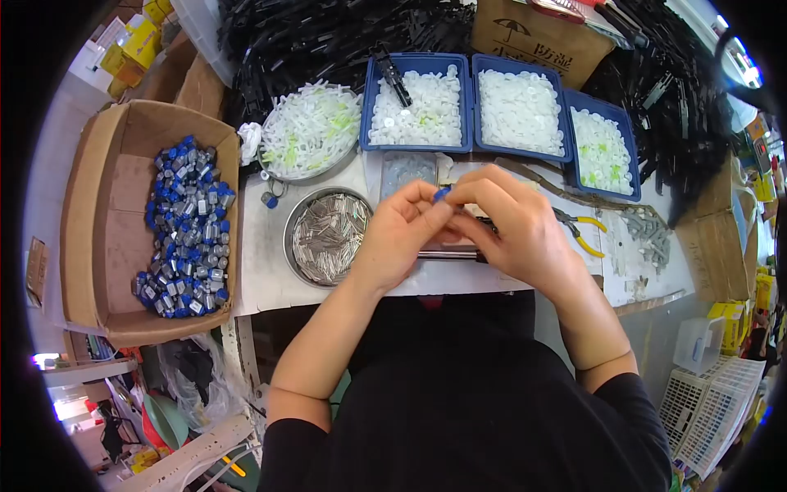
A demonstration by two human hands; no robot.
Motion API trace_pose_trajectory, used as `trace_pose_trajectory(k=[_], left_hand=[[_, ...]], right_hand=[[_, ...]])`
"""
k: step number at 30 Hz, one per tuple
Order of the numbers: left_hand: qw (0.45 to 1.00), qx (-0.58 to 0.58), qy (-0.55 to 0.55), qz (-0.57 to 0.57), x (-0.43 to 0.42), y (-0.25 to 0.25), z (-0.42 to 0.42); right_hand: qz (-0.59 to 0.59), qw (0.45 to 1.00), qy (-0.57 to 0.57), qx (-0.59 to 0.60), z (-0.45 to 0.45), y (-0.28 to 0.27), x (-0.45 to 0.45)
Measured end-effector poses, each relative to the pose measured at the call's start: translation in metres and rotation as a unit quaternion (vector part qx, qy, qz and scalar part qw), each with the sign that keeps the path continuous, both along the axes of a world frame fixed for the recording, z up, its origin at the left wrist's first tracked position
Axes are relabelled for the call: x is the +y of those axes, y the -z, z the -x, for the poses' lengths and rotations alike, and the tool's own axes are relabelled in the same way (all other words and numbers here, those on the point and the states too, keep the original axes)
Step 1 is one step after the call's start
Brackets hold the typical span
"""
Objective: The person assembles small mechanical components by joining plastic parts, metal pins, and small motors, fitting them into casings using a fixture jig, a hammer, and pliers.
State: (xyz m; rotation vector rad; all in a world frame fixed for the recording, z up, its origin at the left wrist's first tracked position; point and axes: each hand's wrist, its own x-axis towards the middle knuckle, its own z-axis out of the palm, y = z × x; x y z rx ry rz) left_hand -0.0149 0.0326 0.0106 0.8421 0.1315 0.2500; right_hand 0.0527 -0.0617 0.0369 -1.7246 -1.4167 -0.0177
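Note:
A small part with a blue end point(442, 193) is pinched where my two hands meet, over the near side of the worktable. My left hand point(399, 231) is closed, thumb and fingertips against the part from the left. From the right, my right hand point(515, 228) grips it too, fingers curled. Most of the part is hidden by fingers. A shiny metal rod point(447, 255) lies just below the hands. Left of them is a round metal dish of slim metal pins point(331, 239). Behind the hands stands a clear tray point(407, 168), partly covered.
A cardboard box point(90, 238) on the left holds many blue-and-clear parts point(188, 234). A round pan of white and green pieces point(310, 131) and blue trays point(471, 107) stand behind. Yellow-handled pliers point(586, 234) and grey pieces point(648, 238) lie right. Black parts point(311, 41) are heaped behind.

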Motion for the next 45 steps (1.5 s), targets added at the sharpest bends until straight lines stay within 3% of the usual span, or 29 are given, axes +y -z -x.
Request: trace_pose_trajectory(k=[2,4,6,7,9,10,13,18,19,20,21,23,25,28,29,31,33,37,43,45], left_hand=[[0.991,0.058,0.078,-0.091,0.001,-0.003,0.006],[0.99,0.084,0.067,-0.087,0.001,-0.004,0.008],[0.952,0.093,0.074,-0.282,0.008,-0.003,0.012],[0.875,0.155,0.074,-0.452,0.014,-0.013,0.018],[0.735,0.097,-0.03,-0.67,0.032,-0.012,0.025],[0.718,0.101,-0.051,-0.687,0.04,-0.013,0.029],[0.584,0.151,-0.007,-0.798,0.05,-0.02,0.039],[0.508,0.163,0.067,-0.843,0.044,-0.02,0.036],[0.487,0.177,0.101,-0.849,0.043,-0.019,0.034],[0.49,0.176,0.099,-0.848,0.043,-0.019,0.034],[0.503,0.178,0.09,-0.841,0.044,-0.019,0.034],[0.52,0.18,0.079,-0.831,0.045,-0.017,0.035],[0.624,0.178,0.049,-0.759,0.048,-0.016,0.039],[0.683,0.189,0.008,-0.706,0.051,-0.01,0.044],[0.708,0.19,-0.024,-0.679,0.051,-0.009,0.046],[0.72,0.18,-0.052,-0.668,0.052,-0.002,0.05],[0.733,0.168,-0.078,-0.655,0.053,0.002,0.052],[0.75,0.169,-0.11,-0.63,0.051,0.005,0.051],[0.743,0.162,-0.149,-0.632,0.049,0.005,0.052],[0.741,0.146,-0.16,-0.635,0.05,0.005,0.052]], right_hand=[[0.0,1.0,-0.006,0.002,0.0,0.008,-0.001],[-0.007,1.0,-0.001,0.015,0.001,0.011,-0.001],[0.004,1.0,0.006,0.02,-0.003,0.014,-0.002],[0.016,0.999,0.018,0.023,-0.006,0.016,-0.004],[0.061,0.998,0.017,-0.01,-0.01,0.022,-0.011],[0.065,0.998,-0.003,0.0,-0.01,0.031,-0.013],[0.029,0.999,-0.001,-0.04,-0.007,0.039,-0.014],[0.099,0.979,0.027,-0.177,-0.001,0.022,-0.011],[0.181,0.966,0.03,-0.182,0.0,0.017,-0.009],[0.262,0.946,0.033,-0.187,0.0,0.014,-0.008],[0.265,0.945,0.032,-0.189,-0.001,0.015,-0.01],[0.131,0.991,0.031,0.022,-0.005,0.024,-0.015],[0.097,0.994,0.043,0.018,-0.005,0.033,-0.019],[0.067,0.982,0.06,-0.168,0.001,0.035,-0.022],[0.066,0.982,0.06,-0.169,0.0,0.034,-0.022],[0.106,0.979,0.034,-0.173,-0.001,0.028,-0.022],[0.111,0.992,0.007,-0.057,-0.013,0.021,-0.018],[0.103,0.991,0.06,-0.059,-0.031,0.025,-0.002],[0.136,0.952,0.068,-0.264,-0.021,0.03,0.0],[0.14,0.96,0.063,-0.234,-0.024,0.029,0.0]])
